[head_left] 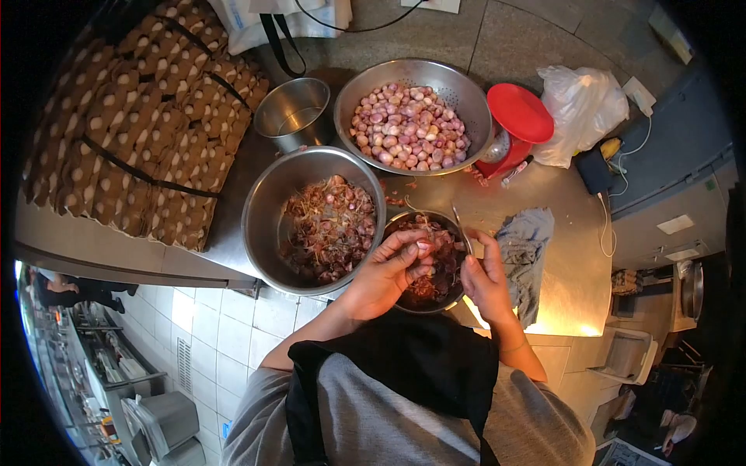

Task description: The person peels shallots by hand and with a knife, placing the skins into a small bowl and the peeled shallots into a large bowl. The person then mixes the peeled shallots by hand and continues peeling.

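Observation:
Over a small metal bowl [426,300] of dark reddish peelings, my left hand [395,268] pinches a small pinkish shallot [424,244] with its fingertips. On the bowl's right side, my right hand [486,278] is closed round a thin knife [460,227], its blade pointing up and away. To the left of my hands stands a large metal bowl [260,225] holding unpeeled shallots [334,225] and loose skins. Behind it, a metal colander [477,101] is filled with peeled pink shallots [412,128].
Stacked egg trays [148,116] fill the left back. An empty metal pot [294,109], a red scale [521,116], a white plastic bag [583,109] and a grey cloth [527,256] are on the metal table [579,287]. A person in dark trousers [89,291] stands far left.

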Available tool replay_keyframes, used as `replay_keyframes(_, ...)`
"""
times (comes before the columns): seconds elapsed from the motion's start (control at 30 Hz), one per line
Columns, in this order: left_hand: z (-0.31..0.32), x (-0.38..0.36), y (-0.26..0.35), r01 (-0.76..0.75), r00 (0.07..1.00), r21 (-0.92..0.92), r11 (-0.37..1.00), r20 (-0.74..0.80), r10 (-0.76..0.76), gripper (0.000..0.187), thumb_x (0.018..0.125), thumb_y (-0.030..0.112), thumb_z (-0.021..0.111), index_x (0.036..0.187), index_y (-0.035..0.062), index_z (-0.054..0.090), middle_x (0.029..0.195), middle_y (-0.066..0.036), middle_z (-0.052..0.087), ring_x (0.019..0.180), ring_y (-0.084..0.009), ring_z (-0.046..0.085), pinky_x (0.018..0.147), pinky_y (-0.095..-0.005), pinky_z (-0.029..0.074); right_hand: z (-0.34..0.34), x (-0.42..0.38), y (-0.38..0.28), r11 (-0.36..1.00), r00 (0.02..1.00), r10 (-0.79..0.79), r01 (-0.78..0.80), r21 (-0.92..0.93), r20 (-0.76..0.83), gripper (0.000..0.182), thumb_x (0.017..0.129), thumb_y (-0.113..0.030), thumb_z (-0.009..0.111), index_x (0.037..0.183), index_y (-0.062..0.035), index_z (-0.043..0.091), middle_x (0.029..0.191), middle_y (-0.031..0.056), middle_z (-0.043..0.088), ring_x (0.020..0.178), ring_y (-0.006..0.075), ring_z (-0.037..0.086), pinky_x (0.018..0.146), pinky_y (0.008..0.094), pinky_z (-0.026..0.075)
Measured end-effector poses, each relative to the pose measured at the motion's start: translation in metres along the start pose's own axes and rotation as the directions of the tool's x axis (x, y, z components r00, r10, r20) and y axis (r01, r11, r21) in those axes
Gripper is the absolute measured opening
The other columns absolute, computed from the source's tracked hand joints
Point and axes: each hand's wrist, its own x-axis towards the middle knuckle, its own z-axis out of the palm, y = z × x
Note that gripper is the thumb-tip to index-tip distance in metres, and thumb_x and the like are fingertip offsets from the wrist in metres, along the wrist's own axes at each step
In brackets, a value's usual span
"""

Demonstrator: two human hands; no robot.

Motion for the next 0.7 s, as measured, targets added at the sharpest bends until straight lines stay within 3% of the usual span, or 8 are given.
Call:
replay_keyframes(0.13,0.004,0.001,-0.003,-0.074,0.997,0.026,0.997,0.002,0.074,0.019,0.086,0.007,0.048,0.105,0.0079,0.049,0.099,-0.005,0.056,0.09,-0.0144,0.054,0.079,-0.0258,0.046,0.005,-0.005,0.008,0.998,0.996,0.003,0.002,-0.055,0.092,0.045,0.09,-0.017,0.043,0.132,-0.0067,0.029,0.083,-0.0041,0.049,0.053,0.002,0.03,0.047,0.0147,0.024)
replay_keyframes(0.17,0.005,0.001,-0.004,-0.099,0.995,0.037,0.994,0.001,0.099,0.018,0.086,0.006,0.049,0.103,0.0076,0.049,0.098,-0.005,0.056,0.09,-0.0144,0.054,0.079,-0.0264,0.047,0.008,-0.007,0.009,0.999,0.992,0.022,-0.028,0.041,0.123,0.04,0.09,-0.017,0.043,0.128,-0.0052,0.037,0.091,-0.0041,0.049,0.056,0.0017,0.031,0.049,0.0142,0.026)
replay_keyframes(0.27,0.003,0.002,-0.009,-0.206,0.976,0.144,0.968,-0.037,0.213,0.015,0.083,0.002,0.053,0.097,0.0067,0.049,0.097,-0.005,0.054,0.088,-0.0122,0.053,0.08,-0.0252,0.045,0.018,-0.012,0.01,0.999,0.991,0.027,-0.022,-0.038,0.135,0.041,0.09,-0.016,0.043,0.128,-0.0045,0.035,0.088,-0.0051,0.048,0.056,0.0012,0.028,0.049,0.0138,0.025)
replay_keyframes(0.3,0.002,0.002,-0.012,-0.245,0.964,0.192,0.95,-0.053,0.259,0.015,0.082,0.001,0.054,0.095,0.0064,0.05,0.098,-0.004,0.054,0.087,-0.0111,0.053,0.08,-0.0244,0.044,0.014,-0.012,0.01,0.991,0.982,0.087,-0.068,-0.117,0.168,0.042,0.09,-0.016,0.044,0.128,-0.0033,0.035,0.097,0.0004,0.053,0.062,0.0058,0.046,0.054,0.0177,0.037)
replay_keyframes(0.37,0.001,0.003,-0.015,-0.305,0.943,0.27,0.913,-0.048,0.329,0.016,0.08,0.0,0.057,0.093,0.0062,0.05,0.094,-0.003,0.054,0.086,-0.0098,0.052,0.079,-0.0234,0.043,0.014,-0.005,0.022,0.891,0.968,-0.192,0.24,-0.384,0.16,0.041,0.089,-0.016,0.044,0.127,-0.0031,0.036,0.105,0.0075,0.054,0.08,0.0147,0.053,0.068,0.023,0.041)
replay_keyframes(0.5,0.005,0.002,-0.015,-0.383,0.906,0.358,0.852,-0.034,0.422,0.018,0.077,-0.003,0.059,0.09,0.0056,0.05,0.089,-0.002,0.055,0.084,-0.0086,0.052,0.077,-0.0228,0.043,0.023,-0.005,0.011,0.753,0.933,-0.314,0.357,-0.553,0.174,0.04,0.088,-0.016,0.045,0.125,-0.0025,0.038,0.119,0.0183,0.048,0.112,0.0254,0.046,0.091,0.0294,0.034)
replay_keyframes(0.6,0.003,0.002,-0.018,-0.413,0.881,0.425,0.805,-0.036,0.471,0.017,0.077,-0.003,0.06,0.088,0.0052,0.049,0.088,-0.002,0.056,0.085,-0.0084,0.052,0.077,-0.0227,0.043,0.025,-0.006,0.005,0.766,0.956,-0.254,0.292,-0.573,0.148,0.039,0.088,-0.016,0.045,0.124,-0.0012,0.04,0.119,0.0188,0.048,0.112,0.025,0.046,0.091,0.0291,0.034)
replay_keyframes(0.7,0.005,0.002,-0.018,-0.421,0.871,0.456,0.784,-0.038,0.49,0.017,0.077,-0.004,0.06,0.086,0.0051,0.049,0.089,-0.003,0.056,0.085,-0.0085,0.052,0.077,-0.0224,0.043,0.02,-0.001,0.015,0.656,0.901,-0.394,0.414,-0.631,0.182,0.038,0.089,-0.016,0.044,0.124,-0.002,0.04,0.1,0.0129,0.058,0.09,0.0203,0.058,0.076,0.0249,0.043)
